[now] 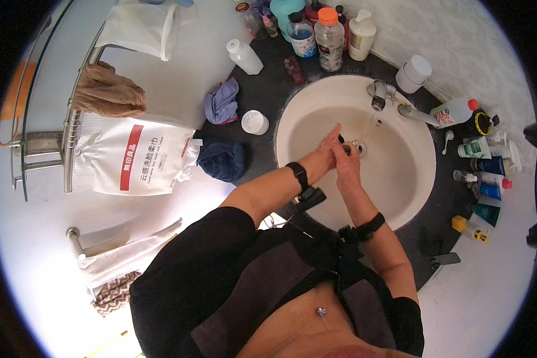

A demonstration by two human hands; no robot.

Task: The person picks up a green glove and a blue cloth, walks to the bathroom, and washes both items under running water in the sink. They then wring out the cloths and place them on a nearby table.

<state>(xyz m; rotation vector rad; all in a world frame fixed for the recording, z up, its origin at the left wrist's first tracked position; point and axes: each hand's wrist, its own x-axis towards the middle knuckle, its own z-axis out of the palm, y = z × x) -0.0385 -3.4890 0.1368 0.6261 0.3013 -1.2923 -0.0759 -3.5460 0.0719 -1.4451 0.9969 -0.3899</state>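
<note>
Over the cream washbasin [398, 179], my left hand [330, 147] and my right hand [349, 168] meet, touching each other. A small dark object [347, 149] with a rounded end shows between the fingers, by my right hand's fingertips. The fingers hide most of it, so its kind cannot be told. A thin stream of water [365, 127] runs from the metal faucet [378, 96] down beside the hands, near the drain [361, 147]. Each wrist wears a black strap with a device on it.
Bottles, among them one with an orange cap [329, 42], line the dark counter behind the basin. At left are a white open jar [254, 122], a purple cloth [222, 102] and a navy cloth [222, 162]. Tubes [474, 148] and a phone-like object [445, 259] are at right.
</note>
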